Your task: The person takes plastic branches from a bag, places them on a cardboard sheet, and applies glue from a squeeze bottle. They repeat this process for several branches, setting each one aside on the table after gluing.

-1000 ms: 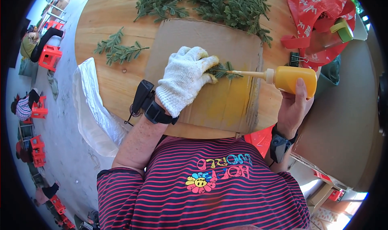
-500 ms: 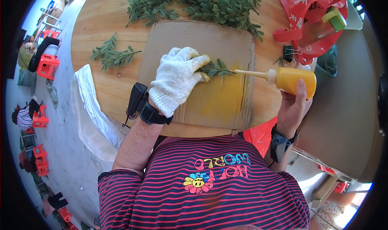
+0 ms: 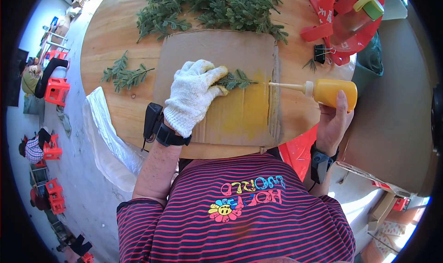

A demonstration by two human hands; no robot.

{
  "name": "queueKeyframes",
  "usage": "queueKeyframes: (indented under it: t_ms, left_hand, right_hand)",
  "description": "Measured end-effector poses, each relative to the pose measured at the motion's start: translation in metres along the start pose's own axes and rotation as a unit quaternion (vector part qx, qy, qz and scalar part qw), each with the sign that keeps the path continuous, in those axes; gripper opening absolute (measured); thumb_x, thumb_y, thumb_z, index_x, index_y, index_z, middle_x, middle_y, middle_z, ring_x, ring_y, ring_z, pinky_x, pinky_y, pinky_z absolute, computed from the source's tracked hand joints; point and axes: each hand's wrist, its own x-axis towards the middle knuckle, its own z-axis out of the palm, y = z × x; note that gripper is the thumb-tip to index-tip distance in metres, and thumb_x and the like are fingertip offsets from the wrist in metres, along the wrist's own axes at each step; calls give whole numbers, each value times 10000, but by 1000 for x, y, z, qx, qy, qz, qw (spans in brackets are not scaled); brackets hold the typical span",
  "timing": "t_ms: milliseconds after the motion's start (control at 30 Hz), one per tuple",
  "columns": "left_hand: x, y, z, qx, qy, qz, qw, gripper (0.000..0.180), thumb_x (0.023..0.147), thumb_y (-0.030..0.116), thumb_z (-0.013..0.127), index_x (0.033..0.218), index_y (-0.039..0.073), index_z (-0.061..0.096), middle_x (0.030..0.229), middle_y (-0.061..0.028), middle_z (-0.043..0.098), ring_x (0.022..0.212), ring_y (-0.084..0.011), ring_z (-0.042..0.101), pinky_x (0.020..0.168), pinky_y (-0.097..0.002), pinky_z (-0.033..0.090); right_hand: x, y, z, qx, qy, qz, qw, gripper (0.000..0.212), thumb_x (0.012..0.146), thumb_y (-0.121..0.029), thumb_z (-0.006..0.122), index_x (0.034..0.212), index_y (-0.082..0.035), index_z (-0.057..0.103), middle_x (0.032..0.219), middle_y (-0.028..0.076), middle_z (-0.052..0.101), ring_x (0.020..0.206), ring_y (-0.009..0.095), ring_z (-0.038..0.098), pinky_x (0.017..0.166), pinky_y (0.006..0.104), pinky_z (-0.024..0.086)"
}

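My left hand [image 3: 191, 96], in a white knit glove with yellow-stained fingertips, pinches a small green fir sprig [image 3: 238, 80] over a flat cardboard sheet [image 3: 210, 46]. The sprig's bare stem points right. My bare right hand [image 3: 332, 124] grips a squeeze bottle [image 3: 335, 93] of yellow-orange liquid, tipped on its side. Its long thin nozzle points left, with the tip just short of the stem end, a narrow gap between them. Yellow stain covers the sheet's right part beneath. The gloved hand's palm and the leafy end of the sprig are partly hidden.
A pile of fir sprigs [image 3: 217, 9] lies at the table's far side, a loose sprig [image 3: 124, 73] at left. A red bag [image 3: 318, 32], a clear bottle [image 3: 355, 25] and a black binder clip [image 3: 319, 54] are at far right. A large cardboard box [image 3: 392, 124] stands right of the table.
A small gap has opened between the bottle's nozzle and the stem, which were touching or nearly so. The nozzle has drawn slightly right over the cardboard. The whole view has shifted a little.
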Motion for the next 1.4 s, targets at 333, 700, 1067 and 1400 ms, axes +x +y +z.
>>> queueKeyframes:
  t_ms: [333, 700, 1067, 1400]
  left_hand:
    - [-1, 1, -3, 3, 18, -5, 1000, 350, 616, 224, 743, 947, 134, 672, 864, -51, 604, 853, -260, 561, 736, -369, 468]
    - [-32, -31, -72, 161, 104, -84, 978, 300, 701, 227, 692, 985, 149, 637, 867, -42, 607, 845, -254, 567, 747, -394, 435]
    - [-22, -94, -122, 212, 160, -151, 952, 203, 759, 248, 657, 934, 145, 656, 873, -43, 620, 861, -261, 582, 730, -394, 467]
    - [72, -111, -57, 225, 72, -47, 971, 188, 756, 176, 657, 939, 131, 657, 829, -83, 623, 823, -257, 597, 728, -371, 477]
  right_hand:
    - [4, 2, -18, 28, -9, 6, 1000, 328, 863, -239, 622, 1099, -32, 528, 986, 68, 616, 867, 156, 620, 746, 287, 506]
    - [-2, 19, -10, 187, 3, 72, 980, 332, 882, -265, 591, 1114, -36, 527, 1031, 78, 610, 938, 178, 602, 786, 283, 491]
    - [-2, 43, -5, 227, -33, 84, 970, 344, 911, -283, 541, 1166, -56, 502, 1121, 82, 584, 1035, 193, 570, 835, 298, 481]
    - [-4, 48, -9, 254, -60, 54, 964, 320, 919, -265, 523, 1161, -55, 512, 1114, 76, 590, 1036, 199, 570, 873, 329, 460]
